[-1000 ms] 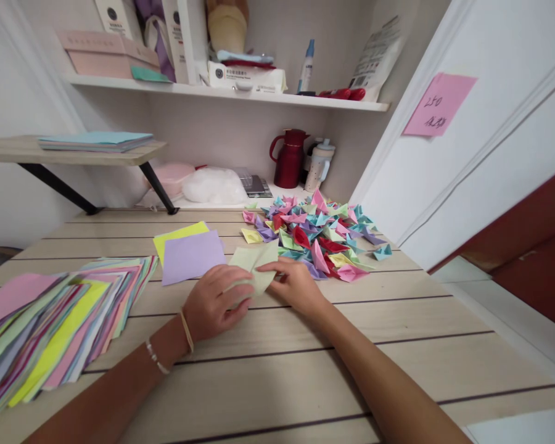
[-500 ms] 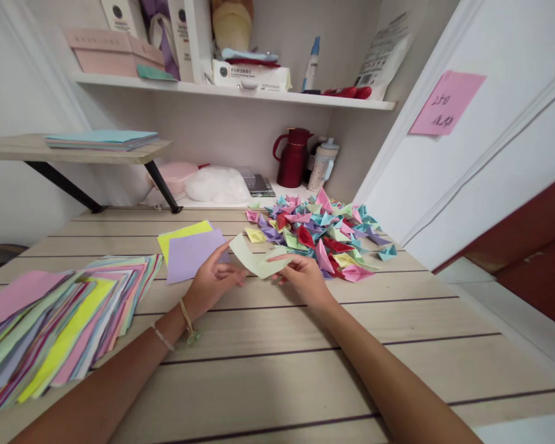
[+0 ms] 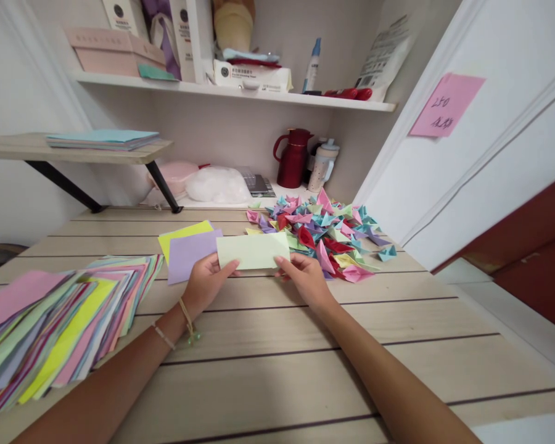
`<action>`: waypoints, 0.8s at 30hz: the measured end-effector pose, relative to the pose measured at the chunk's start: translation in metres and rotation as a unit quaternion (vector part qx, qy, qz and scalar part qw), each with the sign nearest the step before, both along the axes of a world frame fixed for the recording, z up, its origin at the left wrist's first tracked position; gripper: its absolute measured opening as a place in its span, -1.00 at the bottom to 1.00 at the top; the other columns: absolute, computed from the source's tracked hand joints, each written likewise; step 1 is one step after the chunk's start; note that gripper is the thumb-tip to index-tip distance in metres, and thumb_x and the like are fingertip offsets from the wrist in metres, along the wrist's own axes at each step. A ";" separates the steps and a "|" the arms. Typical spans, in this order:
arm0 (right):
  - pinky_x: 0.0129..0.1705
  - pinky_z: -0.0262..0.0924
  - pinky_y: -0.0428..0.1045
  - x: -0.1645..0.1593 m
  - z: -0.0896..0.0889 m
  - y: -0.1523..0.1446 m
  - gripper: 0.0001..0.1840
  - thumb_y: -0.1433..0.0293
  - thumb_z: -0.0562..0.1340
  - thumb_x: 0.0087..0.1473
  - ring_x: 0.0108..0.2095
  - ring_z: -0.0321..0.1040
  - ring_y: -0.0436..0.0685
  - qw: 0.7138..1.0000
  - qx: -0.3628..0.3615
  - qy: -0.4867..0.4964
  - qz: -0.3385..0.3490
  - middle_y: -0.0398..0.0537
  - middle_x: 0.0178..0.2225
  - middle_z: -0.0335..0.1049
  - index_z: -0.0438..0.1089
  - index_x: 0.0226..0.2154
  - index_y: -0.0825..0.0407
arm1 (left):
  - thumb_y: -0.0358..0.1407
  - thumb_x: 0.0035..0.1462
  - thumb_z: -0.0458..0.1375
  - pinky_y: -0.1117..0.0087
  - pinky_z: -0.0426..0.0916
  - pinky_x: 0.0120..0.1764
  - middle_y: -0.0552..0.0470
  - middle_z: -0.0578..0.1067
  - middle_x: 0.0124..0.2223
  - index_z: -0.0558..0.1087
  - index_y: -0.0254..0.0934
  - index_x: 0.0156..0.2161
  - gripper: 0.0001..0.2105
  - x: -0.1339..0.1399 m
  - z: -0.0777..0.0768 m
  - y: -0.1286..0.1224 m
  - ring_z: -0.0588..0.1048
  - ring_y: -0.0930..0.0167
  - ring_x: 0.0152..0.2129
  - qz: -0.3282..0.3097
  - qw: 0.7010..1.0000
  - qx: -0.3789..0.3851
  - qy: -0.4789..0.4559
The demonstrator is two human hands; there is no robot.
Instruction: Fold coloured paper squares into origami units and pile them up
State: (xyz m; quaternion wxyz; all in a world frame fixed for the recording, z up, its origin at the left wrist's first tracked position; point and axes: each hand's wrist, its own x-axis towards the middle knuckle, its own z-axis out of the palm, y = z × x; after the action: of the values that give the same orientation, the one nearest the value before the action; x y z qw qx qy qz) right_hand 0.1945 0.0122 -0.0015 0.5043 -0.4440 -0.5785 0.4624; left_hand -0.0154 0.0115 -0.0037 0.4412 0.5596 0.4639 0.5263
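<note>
A pale green sheet of paper, now a wide rectangle, is held up between my two hands in the head view. My left hand pinches its lower left corner, thumb in front and fingers behind. At the lower right corner, my right hand grips it the same way. Behind my left hand lie a purple sheet and a yellow sheet partly under it. Just beyond my right hand spreads a heap of folded paper boats in many colours.
A fanned stack of coloured paper covers the table's left side. A small raised shelf bears more paper at the back left. A red jug and a pale bottle stand behind the heap. The slatted tabletop extends toward me.
The pale green paper was bent into an open curve; it now shows as a flat rectangle facing me. My thumbs have come round to its front at both lower corners.
</note>
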 end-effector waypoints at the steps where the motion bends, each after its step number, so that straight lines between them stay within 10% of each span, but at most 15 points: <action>1: -0.51 0.22 -0.09 0.000 0.001 -0.001 -0.70 0.18 0.25 -0.08 -0.50 0.37 0.05 1.000 -0.001 0.016 0.000 -0.12 -0.54 0.38 0.38 -0.41 0.09 | -0.21 -0.10 0.26 0.37 0.42 -0.36 -0.02 0.58 -0.36 0.36 -0.31 -0.25 -0.69 0.001 0.000 0.000 0.54 0.40 -0.52 0.007 1.000 0.002 -0.018; 6: -0.46 0.26 -0.06 -0.003 0.002 -0.004 -0.36 0.24 0.21 -0.04 -0.56 0.38 0.03 0.999 0.000 0.041 0.017 -0.33 -0.67 0.24 0.09 0.11 -0.02 | -0.28 -0.07 0.25 0.44 0.39 -0.45 0.19 0.51 -0.53 0.06 -0.19 -0.24 -0.59 0.004 0.002 0.001 0.50 0.47 -0.66 0.073 0.993 0.025 -0.088; 14: -0.43 0.21 -0.08 -0.006 -0.002 -0.006 -0.60 0.38 0.09 0.01 -0.49 0.34 0.02 0.996 0.028 -0.053 0.073 -0.13 -0.50 0.42 0.41 -0.09 0.05 | -0.18 0.03 0.15 0.33 0.39 -0.21 -0.08 0.52 -0.22 0.37 -0.31 -0.16 -0.70 0.006 0.003 -0.005 0.53 0.33 -0.29 -0.054 0.998 0.002 -0.041; 24: -0.42 0.20 -0.08 -0.006 0.002 -0.010 -0.60 0.29 0.28 -0.11 -0.42 0.32 0.02 0.985 0.095 -0.133 0.062 -0.03 -0.20 0.41 0.43 -0.14 -0.03 | -0.33 -0.19 0.31 0.38 0.38 -0.19 -0.04 0.57 -0.33 0.48 -0.35 -0.26 -0.70 0.003 -0.002 -0.003 0.52 0.36 -0.33 -0.065 0.998 -0.012 -0.019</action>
State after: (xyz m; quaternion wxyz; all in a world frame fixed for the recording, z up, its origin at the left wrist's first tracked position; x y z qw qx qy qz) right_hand 0.1885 0.0027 0.0006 0.4329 -0.4150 -0.7081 0.3728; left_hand -0.0123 0.0083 -0.0059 0.4901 0.5731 0.4243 0.5013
